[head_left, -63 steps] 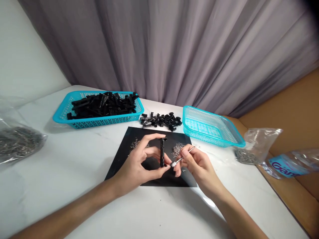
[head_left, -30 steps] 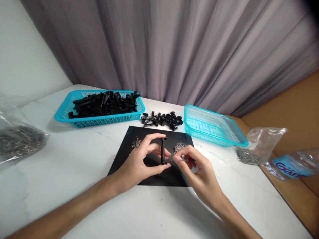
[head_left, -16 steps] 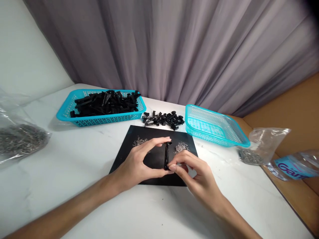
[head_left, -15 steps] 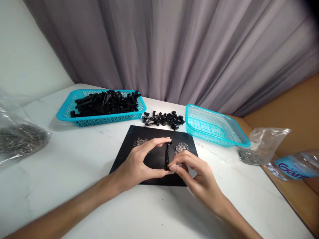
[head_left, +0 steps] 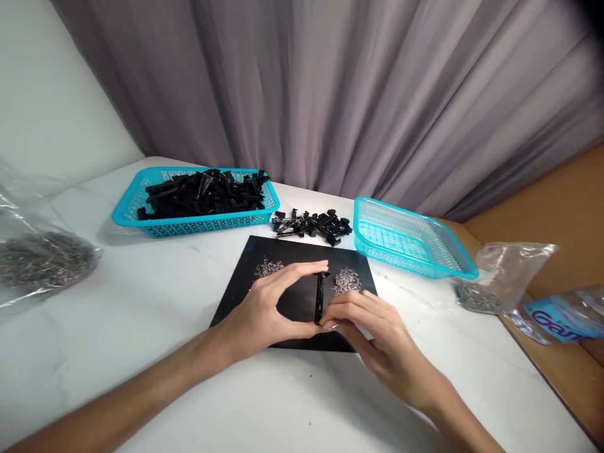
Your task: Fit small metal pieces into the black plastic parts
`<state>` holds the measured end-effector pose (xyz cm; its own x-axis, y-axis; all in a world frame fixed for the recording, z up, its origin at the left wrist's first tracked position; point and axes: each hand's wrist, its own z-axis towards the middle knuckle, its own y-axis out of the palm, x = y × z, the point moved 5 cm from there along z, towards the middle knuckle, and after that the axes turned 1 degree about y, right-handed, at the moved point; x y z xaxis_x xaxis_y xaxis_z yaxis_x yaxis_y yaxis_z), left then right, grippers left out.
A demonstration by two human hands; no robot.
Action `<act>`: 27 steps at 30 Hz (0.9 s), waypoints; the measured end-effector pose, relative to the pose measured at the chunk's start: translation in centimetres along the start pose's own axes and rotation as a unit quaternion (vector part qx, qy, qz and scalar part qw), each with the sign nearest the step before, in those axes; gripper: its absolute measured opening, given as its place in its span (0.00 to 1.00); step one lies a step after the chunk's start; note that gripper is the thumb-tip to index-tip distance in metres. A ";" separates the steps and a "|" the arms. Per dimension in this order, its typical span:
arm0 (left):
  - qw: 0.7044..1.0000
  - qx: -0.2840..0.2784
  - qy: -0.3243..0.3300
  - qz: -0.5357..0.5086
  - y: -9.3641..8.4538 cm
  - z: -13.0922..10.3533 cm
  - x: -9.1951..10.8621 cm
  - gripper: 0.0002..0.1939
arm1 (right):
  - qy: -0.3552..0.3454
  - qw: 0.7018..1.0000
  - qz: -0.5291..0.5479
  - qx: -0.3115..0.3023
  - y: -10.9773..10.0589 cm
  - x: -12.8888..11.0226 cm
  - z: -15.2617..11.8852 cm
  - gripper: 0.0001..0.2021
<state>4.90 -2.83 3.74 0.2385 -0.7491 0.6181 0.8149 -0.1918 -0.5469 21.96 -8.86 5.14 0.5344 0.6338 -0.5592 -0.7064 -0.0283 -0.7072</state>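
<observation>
A slim black plastic part point(head_left: 319, 298) stands lengthwise between the thumb and forefinger of my left hand point(head_left: 264, 308), which grips it by its two ends above a black mat point(head_left: 295, 302). My right hand point(head_left: 372, 327) is closed at the part's near end, its fingertips pressed together there. Whatever those fingertips pinch is hidden or too small to name. On the mat lie two heaps of small metal pieces: the left heap point(head_left: 268, 267) behind my left hand, the right heap point(head_left: 346, 280) just beyond my right fingers.
Black parts fill a blue basket point(head_left: 212, 223) at the back left. More black parts point(head_left: 314, 225) lie loose behind the mat. A second blue basket point(head_left: 418, 263) stands right. Plastic bags of metal pieces point(head_left: 47, 258) lie left and right point(head_left: 481, 296), near a water bottle point(head_left: 561, 314).
My right fingers have closed in further against the near end of the black part, thumb tucked lower. My left hand keeps the same grip. The whole view has shifted slightly.
</observation>
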 end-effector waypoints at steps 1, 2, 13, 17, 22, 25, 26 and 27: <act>1.000 0.000 0.003 0.003 0.0 0.0 0.0 0.37 | -0.003 1.000 -0.007 -0.003 0.0 0.0 0.0 0.08; 1.000 0.003 0.008 0.007 0.0 -0.1 0.1 0.36 | -0.003 1.000 -0.010 -0.005 0.0 -0.1 0.0 0.08; 0.987 0.026 0.124 0.096 -0.2 -0.3 1.4 0.37 | 0.180 0.974 0.135 0.010 0.2 1.4 0.2 0.06; 0.978 0.021 0.168 0.123 -0.2 -0.3 1.7 0.37 | 0.213 0.963 0.163 0.007 0.8 1.9 0.1 0.09; 0.972 0.024 0.188 0.141 -0.4 -0.4 1.7 0.36 | 0.223 0.961 0.161 0.007 1.4 2.2 0.2 0.13; 0.971 0.016 0.183 0.155 -0.3 -0.4 1.5 0.35 | 0.232 0.960 0.155 0.018 1.4 2.4 0.3 0.14; 0.973 0.011 0.178 0.150 -0.2 -0.4 1.3 0.34 | 0.233 0.959 0.161 0.018 1.3 2.5 0.3 0.15; 0.976 0.005 0.166 0.137 -0.1 -0.5 1.1 0.34 | 0.235 0.956 0.178 0.015 1.3 2.6 0.3 0.16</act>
<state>4.84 -3.94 4.22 0.2657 -0.9360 0.2307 0.7504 0.0506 -0.6591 22.25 -7.02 2.91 0.4024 0.1718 -0.8992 -0.8914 -0.1502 -0.4276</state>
